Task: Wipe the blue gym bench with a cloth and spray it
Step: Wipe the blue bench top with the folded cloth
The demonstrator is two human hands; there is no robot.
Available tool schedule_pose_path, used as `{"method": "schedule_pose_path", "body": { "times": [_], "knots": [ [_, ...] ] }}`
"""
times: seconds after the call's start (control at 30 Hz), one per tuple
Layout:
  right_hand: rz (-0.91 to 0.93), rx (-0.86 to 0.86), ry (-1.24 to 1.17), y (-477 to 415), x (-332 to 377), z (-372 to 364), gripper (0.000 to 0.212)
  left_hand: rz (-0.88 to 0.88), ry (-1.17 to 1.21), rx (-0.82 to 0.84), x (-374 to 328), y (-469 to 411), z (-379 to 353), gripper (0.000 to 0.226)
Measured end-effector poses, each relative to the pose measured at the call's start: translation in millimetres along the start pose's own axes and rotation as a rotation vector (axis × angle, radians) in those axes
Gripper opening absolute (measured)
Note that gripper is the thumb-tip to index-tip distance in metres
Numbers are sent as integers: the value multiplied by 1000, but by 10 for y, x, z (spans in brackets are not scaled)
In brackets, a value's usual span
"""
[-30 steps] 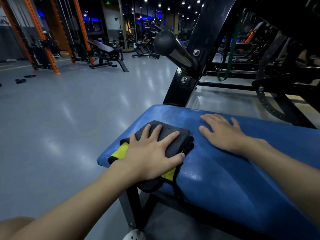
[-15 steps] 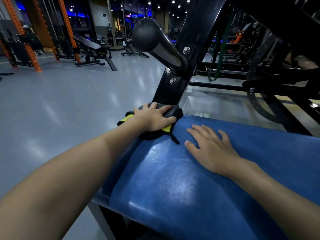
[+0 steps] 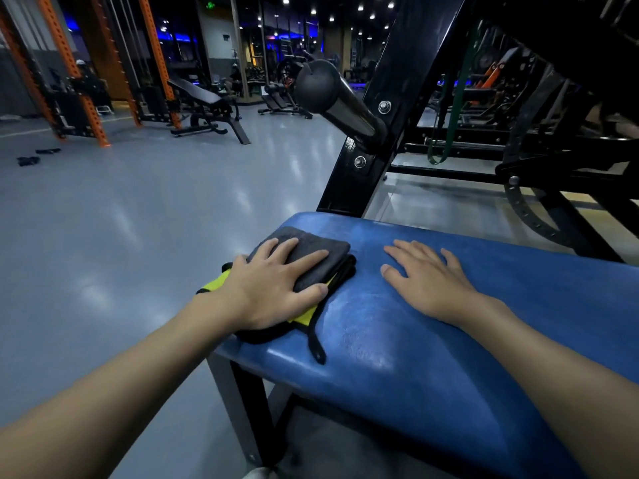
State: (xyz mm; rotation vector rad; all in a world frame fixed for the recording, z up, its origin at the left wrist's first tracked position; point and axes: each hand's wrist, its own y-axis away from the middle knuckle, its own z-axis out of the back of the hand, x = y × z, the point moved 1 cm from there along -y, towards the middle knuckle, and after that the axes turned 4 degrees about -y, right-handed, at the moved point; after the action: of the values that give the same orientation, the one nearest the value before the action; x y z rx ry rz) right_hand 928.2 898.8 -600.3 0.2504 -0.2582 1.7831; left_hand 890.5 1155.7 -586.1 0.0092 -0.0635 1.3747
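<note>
The left hand [image 3: 273, 288] lies flat on a folded cloth [image 3: 316, 254] at the left end of the blue bench [image 3: 397, 361]. Its fingers [image 3: 304, 259] are straight and spread apart, pressing down on the cloth's dark grey top, and the thumb lies along the cloth's near right edge. The cloth shows a yellow layer under the grey one, edged in black. Part of it hangs just over the bench's left edge, and a black strip [image 3: 316, 344] of it trails toward the near side of the pad.

The right hand [image 3: 428, 278] rests palm down on bare blue padding just to the right of the cloth, not touching it. Its fingers are straight and a little apart, holding nothing. Both forearms reach in from the near side.

The bench's blue cover looks scuffed and has a dull sheen around the hands. A grey leg [image 3: 238, 409] stands under its left end.

At the far side of the bench a black steel post [image 3: 390, 108] leans up to the right, with a round black peg [image 3: 332, 98] jutting from it toward the left. A green band [image 3: 456, 91] hangs behind the post among dark machine frames on the right.

A glossy grey floor [image 3: 138, 219] stretches off to the left. Far across it stand orange racks [image 3: 83, 91] and a black incline seat [image 3: 204, 98], with two small dark items [image 3: 29, 160] lying on the floor at far left.
</note>
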Motion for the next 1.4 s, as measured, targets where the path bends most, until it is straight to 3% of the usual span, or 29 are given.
{"method": "schedule_pose_path", "body": {
  "times": [0.3,0.43,0.6,0.83,0.93,1.03,1.2,1.4],
  "knots": [
    [7,37,20,7,9,20,58,33,11,36,16,461,17,78],
    [7,56,-86,-106,-126,235,51,34,2,63,18,137,21,81],
    [-146,119,103,-79,-401,227,58,68,36,71,-59,-530,51,76],
    [-111,85,87,-95,-439,151,60,130,36,85,-244,-1297,63,66],
    [-72,89,-26,-94,-477,197,55,124,25,89,-320,-1366,67,67],
    [-63,-42,-210,-20,-686,440,46,118,14,86,-388,-1354,63,67],
    [-227,126,147,179,-1088,407,64,98,-12,84,-726,-1326,93,66],
    [-136,109,72,207,-1115,408,65,67,-16,72,-1219,-1325,81,68]
  ]
}}
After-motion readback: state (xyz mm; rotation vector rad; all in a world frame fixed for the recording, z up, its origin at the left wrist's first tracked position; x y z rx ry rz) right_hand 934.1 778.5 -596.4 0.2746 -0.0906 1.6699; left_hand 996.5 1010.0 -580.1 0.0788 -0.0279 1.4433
